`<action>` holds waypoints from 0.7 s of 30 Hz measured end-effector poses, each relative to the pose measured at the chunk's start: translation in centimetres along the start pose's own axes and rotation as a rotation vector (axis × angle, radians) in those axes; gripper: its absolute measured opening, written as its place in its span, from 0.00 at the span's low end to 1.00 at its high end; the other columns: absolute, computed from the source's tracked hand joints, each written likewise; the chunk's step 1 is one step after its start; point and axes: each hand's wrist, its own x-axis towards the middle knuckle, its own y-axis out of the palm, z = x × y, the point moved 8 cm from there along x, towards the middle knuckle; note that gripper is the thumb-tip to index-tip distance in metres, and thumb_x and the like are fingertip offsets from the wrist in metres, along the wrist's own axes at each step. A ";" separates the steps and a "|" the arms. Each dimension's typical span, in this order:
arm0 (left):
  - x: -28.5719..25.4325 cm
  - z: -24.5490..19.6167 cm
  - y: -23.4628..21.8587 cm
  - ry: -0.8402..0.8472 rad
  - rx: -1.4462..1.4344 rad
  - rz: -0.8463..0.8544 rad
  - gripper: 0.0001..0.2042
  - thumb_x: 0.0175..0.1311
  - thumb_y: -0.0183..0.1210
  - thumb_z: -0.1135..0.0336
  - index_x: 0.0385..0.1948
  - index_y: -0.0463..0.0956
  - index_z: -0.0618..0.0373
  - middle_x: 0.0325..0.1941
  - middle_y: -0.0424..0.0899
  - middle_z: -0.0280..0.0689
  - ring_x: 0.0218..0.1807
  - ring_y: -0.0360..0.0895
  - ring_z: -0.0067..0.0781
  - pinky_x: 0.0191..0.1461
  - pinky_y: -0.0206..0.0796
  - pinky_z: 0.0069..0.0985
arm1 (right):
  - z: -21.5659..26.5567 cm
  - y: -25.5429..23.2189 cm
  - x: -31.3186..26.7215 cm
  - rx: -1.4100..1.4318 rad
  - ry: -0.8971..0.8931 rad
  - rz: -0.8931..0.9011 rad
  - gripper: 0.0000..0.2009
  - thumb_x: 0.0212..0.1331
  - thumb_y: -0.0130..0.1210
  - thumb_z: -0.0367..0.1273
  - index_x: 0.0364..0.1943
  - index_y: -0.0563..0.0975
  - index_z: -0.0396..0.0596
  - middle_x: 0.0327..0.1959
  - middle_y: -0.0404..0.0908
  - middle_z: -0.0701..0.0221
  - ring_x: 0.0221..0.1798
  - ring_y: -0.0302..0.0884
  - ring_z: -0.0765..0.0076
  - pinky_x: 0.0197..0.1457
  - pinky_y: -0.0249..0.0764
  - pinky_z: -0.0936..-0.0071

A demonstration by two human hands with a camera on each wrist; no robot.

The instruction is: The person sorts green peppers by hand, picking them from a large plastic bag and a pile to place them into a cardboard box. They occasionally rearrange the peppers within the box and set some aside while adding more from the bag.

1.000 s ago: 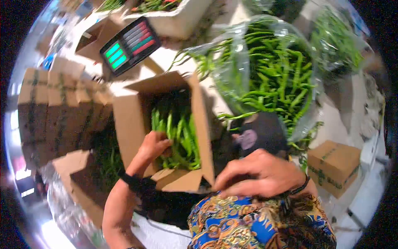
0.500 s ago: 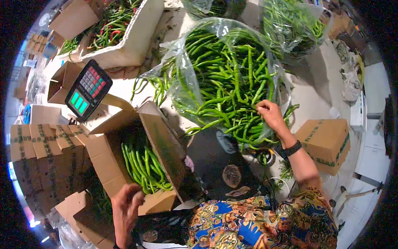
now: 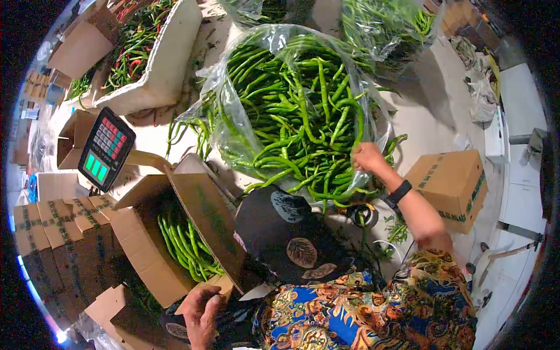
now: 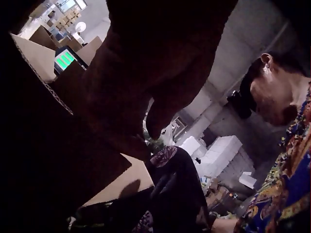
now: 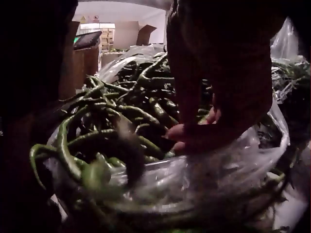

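Observation:
Green chili peppers (image 3: 291, 122) fill a large clear plastic bag (image 3: 224, 96) at the middle of the table. My right hand (image 3: 368, 157) is at the bag's right side, its bent fingertips among the peppers; I cannot tell whether they pinch one. The right wrist view shows its fingertips (image 5: 176, 133) right at the peppers (image 5: 141, 114). Aligned peppers (image 3: 185, 245) lie inside a tilted cardboard box (image 3: 207, 219) at the left. Near that box's front end, my left hand (image 3: 201, 312) hangs with loosely bent fingers, holding nothing visible.
A digital scale display (image 3: 107, 149) stands behind the box. Taped cartons (image 3: 61, 239) line the left, with another carton (image 3: 449, 184) at the right. A white foam crate (image 3: 166, 70) holds red and green peppers. More bagged greens (image 3: 388, 26) are at the back.
My right hand crossed from my lap to the bagged peppers. The left hand withdrew from the peppers in the box to its near end. The head view has shifted too.

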 end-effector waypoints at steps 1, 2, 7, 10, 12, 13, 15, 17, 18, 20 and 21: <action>0.1 -0.1 -0.2 0.027 0.061 0.002 0.07 0.59 0.56 0.71 0.35 0.77 0.63 0.29 0.81 0.36 0.32 0.76 0.22 0.38 0.67 0.18 | -0.5 -1.5 -0.1 -0.123 0.020 -0.087 0.12 0.49 0.56 0.28 0.37 0.77 0.34 0.26 0.81 0.56 0.26 0.83 0.65 0.27 0.78 0.70; 0.1 -0.2 -0.2 0.053 0.120 0.004 0.07 0.59 0.55 0.71 0.36 0.77 0.63 0.29 0.81 0.36 0.32 0.76 0.22 0.38 0.67 0.18 | -0.9 -2.7 -0.2 -0.248 0.039 -0.172 0.10 0.47 0.55 0.27 0.34 0.78 0.36 0.26 0.81 0.55 0.28 0.83 0.63 0.30 0.78 0.68; -0.5 0.0 0.3 0.013 -0.246 0.069 0.10 0.68 0.53 0.67 0.43 0.75 0.64 0.35 0.80 0.36 0.36 0.75 0.24 0.41 0.67 0.21 | 7.1 -5.3 -4.8 -0.111 -0.553 -0.509 0.16 0.49 0.51 0.23 0.46 0.73 0.43 0.40 0.74 0.55 0.42 0.73 0.45 0.45 0.71 0.55; 0.0 0.0 0.9 0.034 -0.153 -0.005 0.08 0.63 0.54 0.69 0.39 0.76 0.63 0.32 0.80 0.36 0.34 0.75 0.23 0.40 0.67 0.20 | 13.2 -4.9 -5.6 -0.438 -0.778 -0.601 0.17 0.47 0.52 0.22 0.46 0.74 0.45 0.44 0.72 0.58 0.47 0.70 0.49 0.47 0.71 0.58; 0.1 -0.7 1.0 0.059 -0.049 -0.074 0.07 0.58 0.55 0.71 0.35 0.76 0.63 0.29 0.80 0.37 0.32 0.75 0.23 0.39 0.67 0.20 | 13.4 -4.3 -4.0 -0.564 -0.837 -0.648 0.14 0.47 0.52 0.24 0.41 0.75 0.46 0.42 0.71 0.61 0.47 0.70 0.53 0.45 0.71 0.61; -0.1 -1.5 1.2 0.101 0.020 -0.045 0.07 0.58 0.55 0.71 0.35 0.76 0.63 0.30 0.80 0.37 0.33 0.75 0.23 0.41 0.66 0.20 | 13.7 -3.9 -3.1 -0.615 -0.846 -0.569 0.14 0.46 0.52 0.23 0.40 0.75 0.46 0.43 0.72 0.62 0.48 0.70 0.54 0.46 0.71 0.62; -0.4 -0.6 1.9 0.036 -0.129 -0.011 0.07 0.59 0.55 0.70 0.36 0.76 0.62 0.30 0.79 0.37 0.37 0.75 0.24 0.44 0.65 0.20 | 15.6 -3.2 -3.6 -0.644 -0.964 -0.488 0.13 0.43 0.53 0.22 0.37 0.75 0.46 0.43 0.73 0.63 0.47 0.70 0.54 0.47 0.69 0.62; -0.6 0.0 1.9 0.010 -0.162 -0.025 0.07 0.59 0.54 0.70 0.37 0.76 0.62 0.30 0.79 0.37 0.36 0.74 0.24 0.44 0.65 0.20 | 19.6 -3.0 -8.2 -0.533 -1.201 -0.586 0.05 0.48 0.51 0.27 0.31 0.73 0.47 0.39 0.73 0.64 0.46 0.72 0.55 0.43 0.70 0.65; -0.6 0.3 1.8 -0.012 -0.183 -0.033 0.07 0.60 0.54 0.70 0.37 0.75 0.62 0.30 0.79 0.36 0.36 0.74 0.24 0.43 0.65 0.20 | 20.8 -3.3 -10.6 -0.438 -1.299 -0.612 0.05 0.50 0.51 0.27 0.32 0.73 0.46 0.40 0.74 0.63 0.46 0.73 0.54 0.42 0.70 0.65; -0.5 0.2 1.6 0.022 -0.167 -0.063 0.08 0.60 0.54 0.70 0.37 0.75 0.62 0.30 0.79 0.36 0.35 0.74 0.23 0.42 0.65 0.20 | 21.1 -5.2 -11.2 -0.174 -1.034 -0.505 0.05 0.55 0.50 0.29 0.35 0.72 0.45 0.39 0.75 0.62 0.43 0.75 0.56 0.39 0.72 0.66; -0.5 0.0 1.4 0.057 -0.145 -0.086 0.08 0.60 0.54 0.70 0.38 0.75 0.63 0.30 0.80 0.36 0.34 0.74 0.23 0.41 0.65 0.20 | 20.2 -6.3 -10.2 0.074 -0.751 -0.394 0.06 0.59 0.50 0.30 0.37 0.71 0.44 0.38 0.76 0.62 0.40 0.77 0.59 0.36 0.73 0.67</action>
